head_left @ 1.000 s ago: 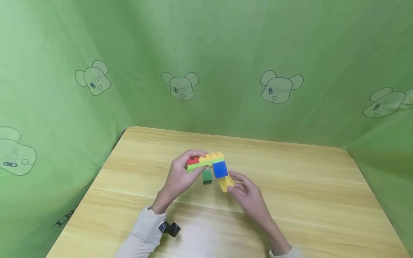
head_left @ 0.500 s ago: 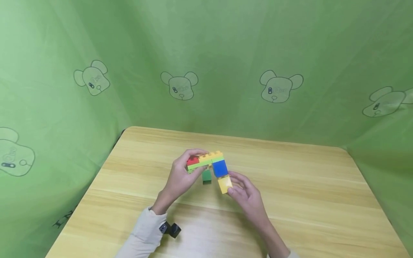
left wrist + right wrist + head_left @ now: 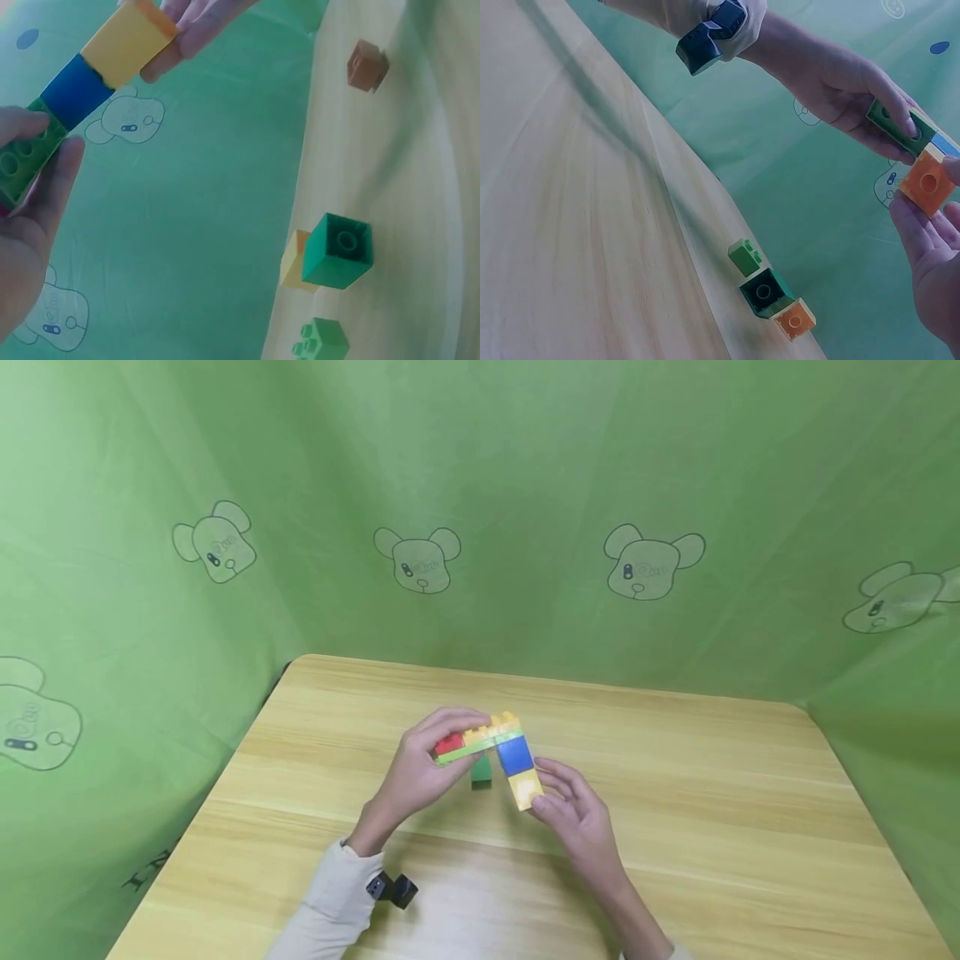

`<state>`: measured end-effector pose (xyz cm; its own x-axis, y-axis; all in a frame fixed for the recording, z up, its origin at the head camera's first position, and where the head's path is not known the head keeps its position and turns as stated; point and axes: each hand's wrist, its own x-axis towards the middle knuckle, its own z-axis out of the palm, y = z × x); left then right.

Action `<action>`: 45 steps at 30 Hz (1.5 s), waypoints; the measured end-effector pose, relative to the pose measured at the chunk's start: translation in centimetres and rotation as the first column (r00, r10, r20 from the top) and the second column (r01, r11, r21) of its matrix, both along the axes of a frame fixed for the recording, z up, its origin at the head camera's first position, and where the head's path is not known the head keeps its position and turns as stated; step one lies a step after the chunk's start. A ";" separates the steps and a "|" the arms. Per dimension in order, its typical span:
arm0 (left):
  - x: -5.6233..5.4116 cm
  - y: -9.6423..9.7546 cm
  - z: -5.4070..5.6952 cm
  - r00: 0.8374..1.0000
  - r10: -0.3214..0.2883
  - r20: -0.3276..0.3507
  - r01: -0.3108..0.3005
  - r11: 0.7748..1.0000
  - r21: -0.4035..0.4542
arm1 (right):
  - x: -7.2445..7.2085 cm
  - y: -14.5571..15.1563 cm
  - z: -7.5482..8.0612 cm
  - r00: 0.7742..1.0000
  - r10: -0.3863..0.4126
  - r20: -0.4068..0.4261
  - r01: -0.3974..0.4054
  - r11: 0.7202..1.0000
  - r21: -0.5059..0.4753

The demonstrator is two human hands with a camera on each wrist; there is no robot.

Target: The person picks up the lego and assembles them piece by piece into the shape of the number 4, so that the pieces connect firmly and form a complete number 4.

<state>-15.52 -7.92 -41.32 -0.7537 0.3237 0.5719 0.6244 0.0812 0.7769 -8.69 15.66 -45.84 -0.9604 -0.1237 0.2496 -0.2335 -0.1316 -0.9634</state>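
Observation:
My left hand (image 3: 420, 772) grips a toy brick assembly by its light green plate (image 3: 468, 748), with a red brick (image 3: 450, 743) and a yellow studded brick (image 3: 504, 723) on top. A blue brick (image 3: 515, 756) hangs under the plate's right end. Below it is a yellow brick (image 3: 527, 789), pinched between the thumb and fingers of my right hand (image 3: 577, 810). In the left wrist view, the yellow brick (image 3: 129, 43) sits flush against the blue brick (image 3: 77, 91). The right wrist view shows its hollow orange-looking underside (image 3: 928, 182).
On the wooden table (image 3: 712, 793), a dark green brick (image 3: 482, 774) lies below the assembly. Beside it in the left wrist view are a yellow brick (image 3: 295, 262) and a light green brick (image 3: 322, 341); a reddish-brown brick (image 3: 367, 66) lies farther off. Green cloth (image 3: 525, 485) hangs behind the table.
My right hand has turned the yellow brick from a tilt into line with the blue brick and closed the gap between them. The left fingers have shifted right along the assembly's top.

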 end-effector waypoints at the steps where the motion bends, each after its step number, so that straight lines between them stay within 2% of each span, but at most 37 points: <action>1: 0.0 -0.1 0.1 1.000 -0.018 0.004 0.018 1.000 0.002 | 0.1 0.0 0.0 1.000 -0.003 -0.006 0.003 1.000 0.002; 6: -0.1 -0.4 0.2 0.994 -0.105 0.037 0.104 0.994 0.019 | 0.3 -0.1 0.3 1.000 -0.021 -0.021 0.022 0.999 0.029; 14: -0.3 -0.2 0.1 0.995 -0.073 -0.069 0.069 0.996 -0.064 | 0.5 -0.1 0.1 0.996 -0.062 -0.064 0.064 0.998 0.026; 25: -0.2 -0.1 0.3 0.993 -0.070 -0.096 0.064 0.996 -0.063 | 0.5 0.1 -0.1 0.988 -0.047 -0.149 0.046 0.999 -0.008; 30: -0.2 0.2 0.3 0.996 -0.082 -0.026 0.083 0.996 0.014 | 0.5 0.0 0.2 0.990 -0.055 -0.133 0.057 0.998 0.008; 33: -0.1 0.4 0.3 0.997 -0.074 0.011 0.073 0.995 0.063 | 0.5 0.0 0.4 0.991 -0.060 -0.124 0.064 0.998 0.027; 38: 0.1 0.5 0.3 0.997 -0.069 0.022 0.066 0.993 0.102 | 0.6 -0.1 0.5 0.990 -0.052 -0.130 0.056 0.998 0.027; 45: 0.3 0.3 0.3 0.993 -0.104 0.063 0.095 0.987 0.130 | 0.4 -0.3 0.3 0.982 -0.046 -0.186 0.052 0.998 0.028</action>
<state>-15.22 -7.60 -41.04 -0.7609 0.3274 0.5602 0.5685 -0.0797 0.8188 -8.30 15.39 -45.56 -0.9031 -0.0890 0.4200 -0.4132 -0.0853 -0.9066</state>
